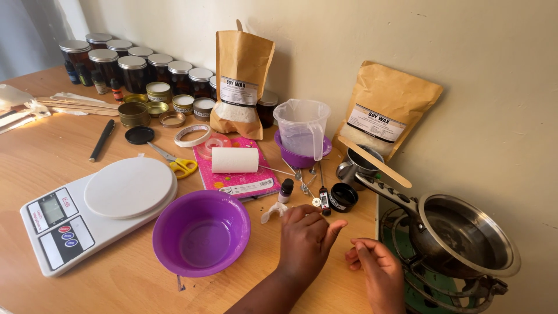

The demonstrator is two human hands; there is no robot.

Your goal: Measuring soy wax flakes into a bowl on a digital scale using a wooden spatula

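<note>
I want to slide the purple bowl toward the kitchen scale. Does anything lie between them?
No. In the head view the purple bowl sits right beside the kitchen scale, rim near its white platform; only bare wooden table shows there.

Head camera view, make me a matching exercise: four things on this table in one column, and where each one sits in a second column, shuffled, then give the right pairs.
Things:
1. purple bowl
2. steel pot
3. kitchen scale
4. scissors

Places:
A. on the burner at the right edge
B. far left, nearest the front edge
C. just left of the left hand
D. between the scale's round plate and the pink notebook

Pairs: 1-C, 2-A, 3-B, 4-D
</note>
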